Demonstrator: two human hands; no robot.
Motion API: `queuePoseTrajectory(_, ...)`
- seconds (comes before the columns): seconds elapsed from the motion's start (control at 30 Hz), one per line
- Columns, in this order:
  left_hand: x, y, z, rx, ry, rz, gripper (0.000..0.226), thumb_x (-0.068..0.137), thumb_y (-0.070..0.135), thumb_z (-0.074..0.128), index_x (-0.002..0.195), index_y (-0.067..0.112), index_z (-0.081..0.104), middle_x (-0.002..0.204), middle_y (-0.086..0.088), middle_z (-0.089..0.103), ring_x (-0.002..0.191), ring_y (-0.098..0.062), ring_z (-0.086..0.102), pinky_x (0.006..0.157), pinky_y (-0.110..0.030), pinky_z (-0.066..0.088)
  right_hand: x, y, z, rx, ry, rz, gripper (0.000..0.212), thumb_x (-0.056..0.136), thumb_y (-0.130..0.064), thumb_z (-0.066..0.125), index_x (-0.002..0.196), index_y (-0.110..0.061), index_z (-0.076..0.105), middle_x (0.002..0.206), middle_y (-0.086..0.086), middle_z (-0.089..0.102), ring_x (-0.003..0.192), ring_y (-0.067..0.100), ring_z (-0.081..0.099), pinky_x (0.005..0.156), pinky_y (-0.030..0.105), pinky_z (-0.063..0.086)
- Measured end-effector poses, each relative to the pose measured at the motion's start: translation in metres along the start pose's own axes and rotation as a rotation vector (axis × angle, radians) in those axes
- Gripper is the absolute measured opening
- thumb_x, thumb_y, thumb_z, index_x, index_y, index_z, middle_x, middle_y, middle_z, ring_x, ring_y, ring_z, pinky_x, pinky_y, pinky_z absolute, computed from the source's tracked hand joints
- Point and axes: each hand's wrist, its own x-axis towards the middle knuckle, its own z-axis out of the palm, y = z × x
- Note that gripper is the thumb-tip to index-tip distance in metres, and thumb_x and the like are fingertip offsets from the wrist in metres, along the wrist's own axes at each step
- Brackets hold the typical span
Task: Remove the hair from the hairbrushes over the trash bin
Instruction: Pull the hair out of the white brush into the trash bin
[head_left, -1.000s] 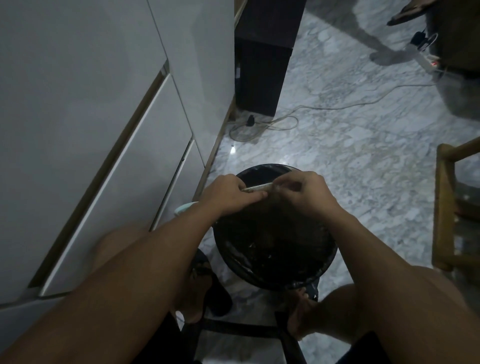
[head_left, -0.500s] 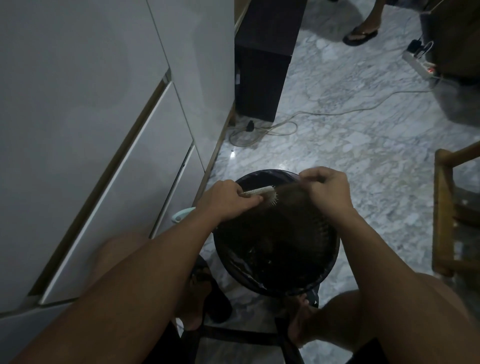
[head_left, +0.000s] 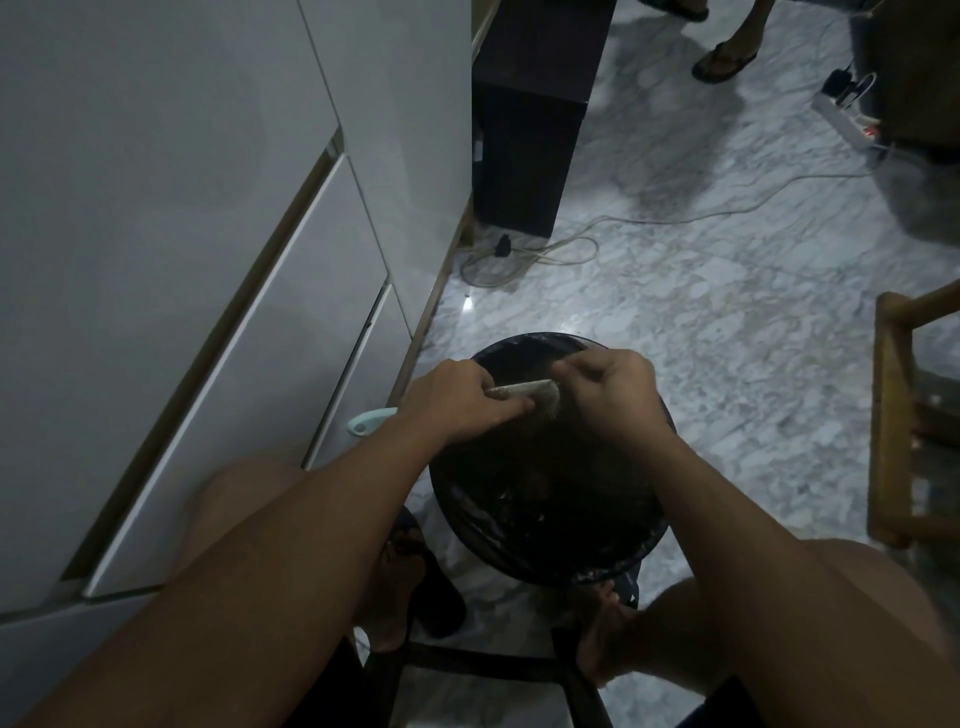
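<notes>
The left hand (head_left: 457, 405) is closed around the middle of a pale hairbrush (head_left: 524, 391), its fingers wrapped over the back and the bristled head poking out toward three o'clock. The right hand (head_left: 613, 389) is pinched shut at the tip of that head, apparently on a tuft of hair, though the strands are too dark and fine against the bin to make out for certain. Both hands hold the brush over the far rim of the round black trash bin (head_left: 519, 545), at about twelve o'clock of its mouth. The brush looks light and stiff, easy to steady by its body; the hair I would judge soft, clingy and tangled in the bristles, best taken close to the roots and drawn outward. A pale blue handle (head_left: 371, 420) shows at nine o'clock of the left wrist; I cannot tell if it joins the held brush or belongs to another. The bin stands on a grey marbled floor (head_left: 727, 338), between the seated person's knees. White cabinet doors (head_left: 234, 260) run along at nine o'clock, a cord (head_left: 649, 218) trails at twelve, and a wooden chair frame (head_left: 893, 415) stands at three.
</notes>
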Motion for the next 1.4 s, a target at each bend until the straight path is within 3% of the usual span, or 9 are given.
queuePoseTrajectory(0.3,0.000,0.004,-0.001,-0.092,0.067,0.001,0.050,0.071,0.073,0.063,0.079,0.024,0.071,0.074,0.004,0.063,0.074,-0.016,0.062,0.062,-0.030,0.044,0.004,-0.008,-0.014,0.926,0.277,0.708,0.015,0.075,0.002,0.065,0.067,-0.010,0.069,0.058,0.001,0.064,0.056,0.014,0.061,0.062,0.028,0.049)
queuePoseTrajectory(0.47,-0.001,0.002,0.000,-0.134,0.020,-0.030,0.044,0.078,0.065,0.062,0.072,0.021,0.066,0.074,0.000,0.063,0.076,-0.019,0.062,0.063,-0.030,0.045,0.004,-0.006,-0.018,0.510,0.088,0.453,0.018,0.072,0.003,0.058,0.082,-0.005,0.071,0.075,0.008,0.066,0.071,0.024,0.061,0.059,0.026,0.050)
queuePoseTrajectory(0.57,0.000,0.002,-0.003,-0.153,0.026,-0.029,0.037,0.080,0.051,0.064,0.088,0.015,0.071,0.083,-0.004,0.065,0.081,-0.021,0.062,0.065,-0.030,0.044,0.000,-0.008,-0.024,0.529,-0.055,0.292,0.044,0.072,0.008,0.053,0.108,-0.013,0.068,0.098,0.003,0.070,0.086,0.017,0.065,0.068,0.024,0.051)
queuePoseTrajectory(0.67,0.000,0.004,-0.003,-0.178,0.031,0.003,0.028,0.081,0.039,0.066,0.091,0.013,0.070,0.084,-0.004,0.063,0.080,-0.020,0.059,0.060,-0.027,0.041,-0.005,-0.012,-0.018,0.512,-0.132,0.216,0.036,0.080,0.001,0.057,0.108,-0.018,0.071,0.101,-0.003,0.071,0.092,0.011,0.066,0.073,0.020,0.053)
queuePoseTrajectory(0.73,0.000,0.004,-0.001,-0.189,0.031,0.023,0.026,0.082,0.037,0.067,0.090,0.013,0.070,0.082,-0.004,0.063,0.079,-0.019,0.058,0.056,-0.025,0.039,-0.006,-0.011,-0.009,0.453,-0.085,0.239,0.011,0.084,-0.017,0.067,0.092,-0.017,0.074,0.087,-0.003,0.074,0.085,0.013,0.068,0.075,0.027,0.055)
queuePoseTrajectory(0.8,-0.001,0.004,0.001,-0.186,0.035,0.038,0.029,0.083,0.039,0.067,0.091,0.012,0.070,0.083,-0.003,0.062,0.078,-0.018,0.057,0.055,-0.023,0.037,-0.006,-0.004,-0.001,0.339,-0.040,0.244,0.019,0.082,-0.029,0.073,0.084,-0.010,0.071,0.076,0.001,0.072,0.072,0.014,0.066,0.067,0.030,0.054)
queuePoseTrajectory(1.07,-0.001,0.004,-0.001,-0.170,0.086,0.007,0.040,0.082,0.057,0.065,0.080,0.017,0.067,0.074,0.000,0.061,0.075,-0.020,0.060,0.062,-0.030,0.042,0.001,0.005,-0.005,0.245,-0.031,0.271,0.011,0.078,-0.005,0.076,0.086,-0.006,0.069,0.073,0.004,0.068,0.064,0.015,0.064,0.057,0.019,0.053)
queuePoseTrajectory(1.27,0.000,0.004,-0.003,-0.121,0.109,0.002,0.042,0.085,0.056,0.064,0.094,0.015,0.067,0.090,-0.006,0.064,0.086,-0.026,0.062,0.067,-0.031,0.042,0.009,0.005,-0.018,0.120,0.100,0.214,0.013,0.076,-0.009,0.079,0.070,-0.020,0.074,0.070,-0.007,0.068,0.070,0.009,0.065,0.068,0.016,0.049)
queuePoseTrajectory(1.4,-0.001,0.008,-0.005,-0.187,0.097,0.010,0.037,0.086,0.055,0.063,0.080,0.018,0.061,0.072,0.001,0.057,0.072,-0.019,0.056,0.059,-0.029,0.036,0.010,0.006,-0.025,0.104,0.201,0.202,0.003,0.076,-0.011,0.078,0.078,-0.013,0.077,0.077,0.000,0.073,0.077,0.011,0.068,0.078,0.021,0.053)
